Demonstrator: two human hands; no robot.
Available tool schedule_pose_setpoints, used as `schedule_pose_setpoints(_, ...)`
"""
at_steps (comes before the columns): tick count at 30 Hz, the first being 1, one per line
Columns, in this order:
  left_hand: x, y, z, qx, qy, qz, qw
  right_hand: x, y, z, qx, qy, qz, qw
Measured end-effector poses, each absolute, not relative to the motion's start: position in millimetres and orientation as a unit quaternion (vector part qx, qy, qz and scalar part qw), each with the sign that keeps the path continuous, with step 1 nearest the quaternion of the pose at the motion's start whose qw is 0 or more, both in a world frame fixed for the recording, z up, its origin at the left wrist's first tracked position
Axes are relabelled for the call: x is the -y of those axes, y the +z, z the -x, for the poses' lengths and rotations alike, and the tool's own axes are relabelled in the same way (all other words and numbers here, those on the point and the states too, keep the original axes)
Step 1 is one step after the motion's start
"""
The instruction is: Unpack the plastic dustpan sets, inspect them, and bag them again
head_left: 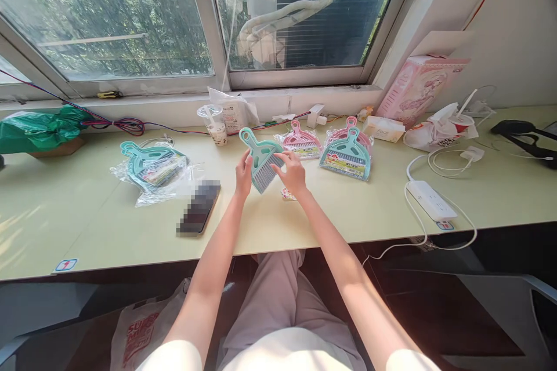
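A mint-green brush and dustpan set (260, 156) with grey bristles is held tilted over the middle of the table. My left hand (243, 175) grips its left edge, and my right hand (292, 173) holds its right edge with thumb and fingers. Under my right hand lies a small colourful card (288, 194). Farther right, wrapped sets lie together: a green one (347, 156) over a pink one (364, 138), with another pink set (300, 142) beside them. To the left, a green set (152, 167) rests on clear plastic wrap.
A phone (199, 208) lies left of my arms. Behind stand a plastic cup (214, 126) and a paper bag (235, 114). On the right are a power strip (431, 200) with cables, tissues (383, 128) and a pink box (420, 90). A green bag (39, 130) sits far left.
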State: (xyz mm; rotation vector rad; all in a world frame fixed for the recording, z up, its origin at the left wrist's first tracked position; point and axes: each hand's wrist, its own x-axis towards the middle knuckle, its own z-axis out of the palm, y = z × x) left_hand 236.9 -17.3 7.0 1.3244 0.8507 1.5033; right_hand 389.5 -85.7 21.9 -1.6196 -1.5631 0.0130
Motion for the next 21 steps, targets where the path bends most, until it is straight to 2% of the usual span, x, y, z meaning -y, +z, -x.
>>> schedule_pose_setpoints(6,36.5,7.9,-240.1,-0.356,0.599,-0.558,0.451,66.7,48.8,-357.0,0.615,0.029,0.636,0.465)
schedule_pose_setpoints(11,33.3,15.2,-237.5,-0.26,0.6,-0.587,0.477,65.4,70.5,-372.1,0.645,0.093,0.579,0.49)
schedule_pose_setpoints(14,23.3,17.0,-233.8,-0.256,0.607,-0.561,0.502,77.7,82.9,-382.9,0.63,0.18,0.546,0.523)
schedule_pose_setpoints(17,3.2,15.2,-214.8,-0.308,0.68,-0.471,0.469,101.7,100.5,-399.3,0.589,0.307,0.493,0.562)
schedule_pose_setpoints(19,-9.9,12.4,-196.2,-0.335,0.688,-0.453,0.456,120.1,114.1,-416.3,0.591,0.335,0.489,0.547)
schedule_pose_setpoints(21,-17.5,9.2,-180.1,-0.352,0.621,-0.489,0.501,135.6,123.8,-435.8,0.622,0.301,0.546,0.474)
